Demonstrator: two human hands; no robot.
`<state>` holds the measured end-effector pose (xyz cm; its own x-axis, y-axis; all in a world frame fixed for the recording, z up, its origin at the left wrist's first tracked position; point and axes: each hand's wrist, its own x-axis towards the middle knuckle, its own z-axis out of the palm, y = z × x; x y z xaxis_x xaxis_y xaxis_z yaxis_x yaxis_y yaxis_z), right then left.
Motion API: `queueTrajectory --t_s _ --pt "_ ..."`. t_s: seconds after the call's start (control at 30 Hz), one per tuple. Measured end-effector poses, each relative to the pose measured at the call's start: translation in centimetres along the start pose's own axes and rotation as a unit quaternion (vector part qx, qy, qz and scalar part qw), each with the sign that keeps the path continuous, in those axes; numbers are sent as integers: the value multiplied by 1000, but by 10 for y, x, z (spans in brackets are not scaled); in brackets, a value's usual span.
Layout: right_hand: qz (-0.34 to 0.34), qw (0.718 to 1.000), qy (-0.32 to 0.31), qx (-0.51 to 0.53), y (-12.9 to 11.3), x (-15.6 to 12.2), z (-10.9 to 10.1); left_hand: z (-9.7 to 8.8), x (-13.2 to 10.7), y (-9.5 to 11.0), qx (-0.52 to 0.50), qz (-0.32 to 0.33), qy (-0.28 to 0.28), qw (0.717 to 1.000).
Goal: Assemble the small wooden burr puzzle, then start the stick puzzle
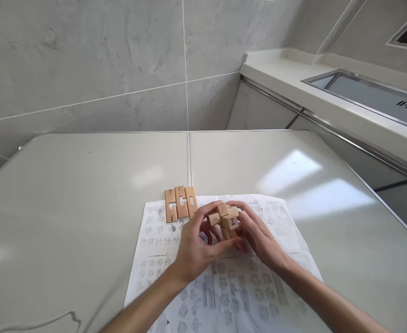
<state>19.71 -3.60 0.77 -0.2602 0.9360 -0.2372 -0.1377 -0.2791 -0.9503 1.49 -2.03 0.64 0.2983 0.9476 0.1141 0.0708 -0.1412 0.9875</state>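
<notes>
Above a printed sheet (231,273), the left hand (196,246) pinches a block cluster (230,222) while the right hand (262,237) curls round its other side, seemingly to steady it, three slotted pieces (181,212) lying within reach.

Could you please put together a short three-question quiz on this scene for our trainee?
1. Count: How many flat wooden pieces lie side by side at the far edge of the printed sheet?

2. True or false: Those flat pieces lie nearer to the right hand than to the left hand.

3. Multiple choice: Which dark digit is plainest on the wooden block cluster between the hands?
a) 7
b) 2
c) 9

Key:
1. Three.
2. False; they lie nearer to the left hand.
3. b) 2.
</notes>
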Motion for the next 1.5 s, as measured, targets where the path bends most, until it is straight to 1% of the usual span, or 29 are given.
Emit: queueTrajectory --t_s 0.1,0.2,0.3,0.43,0.6,0.7,0.8,0.87,0.9,0.93,1.0,1.07,1.17,1.33,1.5 --pt "-37 997 20 -64 -2 2 0 -2 3 3 -20 -14 4 1000" --pt "-71 991 40 -105 0 4 -2 -4 4 2 -26 -6 -4 1000" --pt "-77 989 45 -116 2 5 -3 -4 3 1 -24 -8 -16 1000" --pt "-78 987 51 -130 -2 5 -5 -3 2 2 -28 -25 -35 999" --pt "-75 988 60 -120 -7 6 -5 -2 3 7 -19 -48 -55 997" --pt "-84 983 88 -135 -8 8 -7 -1 4 7 -14 -60 -48 997" --pt "-110 972 133 -161 -9 13 -17 0 3 6 -11 -82 -20 996" --pt "-139 956 174 -193 -10 17 -29 0 2 5 -9 -98 -11 995" --pt "-156 943 196 -221 -11 20 -36 -1 2 4 -8 -105 -14 994" --pt "-175 927 218 -252 -11 22 -44 -1 2 4 -5 -111 -21 994" --pt "-213 885 262 -321 -13 27 -60 -2 2 4 1 -115 -38 993" --pt "-241 847 291 -373 -13 31 -75 -3 1 4 7 -112 -48 993" --pt "-267 804 325 -422 -12 33 -93 -3 1 4 16 -103 -50 993" --pt "-271 776 336 -459 -9 34 -108 -3 1 4 24 -92 -53 994" --pt "-275 768 337 -471 -7 35 -114 -3 1 4 27 -78 -51 995"
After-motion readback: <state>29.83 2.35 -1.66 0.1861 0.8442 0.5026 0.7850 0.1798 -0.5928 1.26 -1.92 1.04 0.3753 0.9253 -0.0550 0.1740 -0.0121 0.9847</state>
